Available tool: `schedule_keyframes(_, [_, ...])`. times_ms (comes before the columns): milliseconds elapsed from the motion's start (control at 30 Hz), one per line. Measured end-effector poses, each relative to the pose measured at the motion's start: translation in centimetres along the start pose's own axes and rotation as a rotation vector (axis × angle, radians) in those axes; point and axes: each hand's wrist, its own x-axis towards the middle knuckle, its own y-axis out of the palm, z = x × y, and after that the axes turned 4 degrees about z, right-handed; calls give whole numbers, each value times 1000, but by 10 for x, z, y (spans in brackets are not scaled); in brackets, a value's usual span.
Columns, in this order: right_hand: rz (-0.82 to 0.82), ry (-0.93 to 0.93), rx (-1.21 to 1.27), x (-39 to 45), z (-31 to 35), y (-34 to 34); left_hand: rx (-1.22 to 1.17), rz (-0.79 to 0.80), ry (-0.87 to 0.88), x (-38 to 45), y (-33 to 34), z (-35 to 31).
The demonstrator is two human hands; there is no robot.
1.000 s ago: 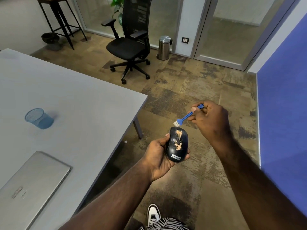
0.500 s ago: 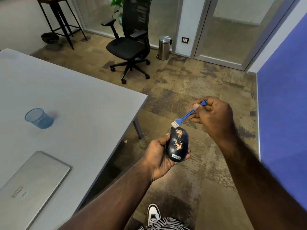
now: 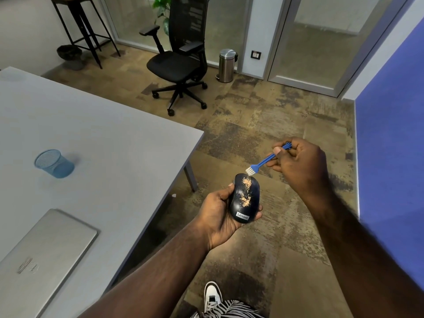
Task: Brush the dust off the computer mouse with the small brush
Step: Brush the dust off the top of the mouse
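My left hand (image 3: 218,214) grips a black computer mouse (image 3: 244,198) from its left side, holding it over the floor just off the table's corner. Orange-tan dust lies in patches along the mouse's top. My right hand (image 3: 300,166) pinches the handle of a small blue brush (image 3: 263,160) with white bristles. The bristles point down and left, just above the far tip of the mouse, almost touching it.
A grey table (image 3: 103,134) fills the left, carrying a blue mesh cup (image 3: 54,164) and a closed silver laptop (image 3: 43,255). Further off stand a black office chair (image 3: 181,60), a steel bin (image 3: 226,65) and a tall stool (image 3: 82,26). A blue wall (image 3: 390,157) runs along the right.
My right hand has shifted slightly right and up, with the brush head staying near the mouse's far tip. The left hand and the mouse have barely moved.
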Motion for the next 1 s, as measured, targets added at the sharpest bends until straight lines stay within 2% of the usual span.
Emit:
schedule_keyframes(100, [-26, 4, 86, 0, 2, -3, -3, -7, -3, 1, -1, 1])
schedule_keyframes(167, [13, 5, 139, -1, 5, -3, -5, -5, 1, 0, -1, 0])
schedule_keyframes(233, [52, 5, 70, -1, 3, -1, 1, 1, 0, -1, 0, 0])
schedule_keyframes(333, [11, -1, -27, 1, -1, 1, 15, -9, -2, 1, 0, 1])
schedule_keyframes(400, [-18, -17, -10, 2, 0, 0, 17, -14, 0, 2, -2, 2])
schedule_keyframes(500, [21, -19, 97, 0, 5, -1, 12, -14, 5, 1, -3, 0])
schedule_keyframes(567, [60, -29, 46, -1, 4, 1, 17, -7, 9, 1, -3, -1])
schedule_keyframes(667, [37, -28, -66, 2, -1, 5, 19, -3, 5, 1, -1, 0])
schedule_keyframes(767, [-4, -36, -40, 2, 1, 2, 11, -3, 4, 1, -2, 1])
schedule_keyframes(867, [24, -64, 50, -2, 6, 1, 13, -5, 11, 1, -3, 0])
schedule_keyframes(1000, [42, -77, -93, 0, 0, 3, 8, -15, 5, 0, -2, 0])
